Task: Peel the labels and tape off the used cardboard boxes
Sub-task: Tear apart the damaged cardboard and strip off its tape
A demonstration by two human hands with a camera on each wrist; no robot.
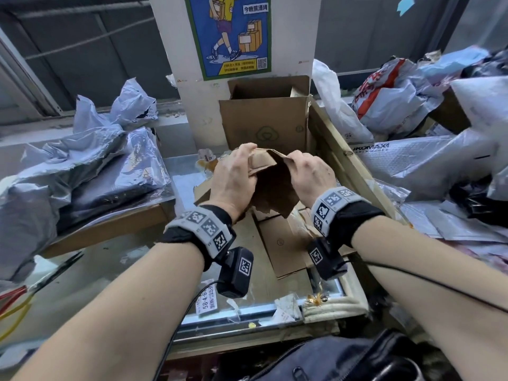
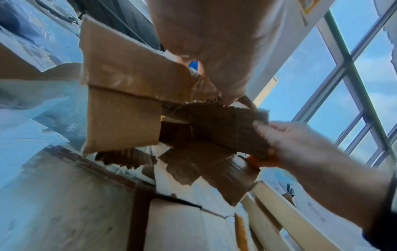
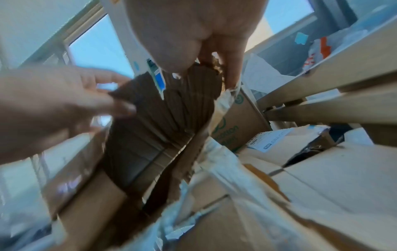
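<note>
Bench: we find a glass-topped bench crowded on both sides, with grey plastic mail bags heaped to the left and more bags piled to the right.
Upright box: an open cardboard box stands at the back against a white pillar; we judge it is parked there out of the working area.
Flattened boxes: further cardboard lies flat on the glass directly below the hands.
Piece in hand: a torn cardboard piece is held up clear of the bench, between the two hands, its ragged lower edge hanging free. We judge it is lifted so that both sides can be reached.
Left hand: the left hand is curled over the piece's left edge and grips it, in our view as the anchor.
Right hand: the right hand pinches the upper right edge of the same piece; from the left wrist view its fingers are closed on the torn edge, placed to pull against the other hand.
Tape: a shiny clear strip runs along the cardboard edge beside the right fingers; whether the pinch takes tape or only cardboard, we cannot tell.
Loose label: a printed label lies on the glass near the front edge.
</note>
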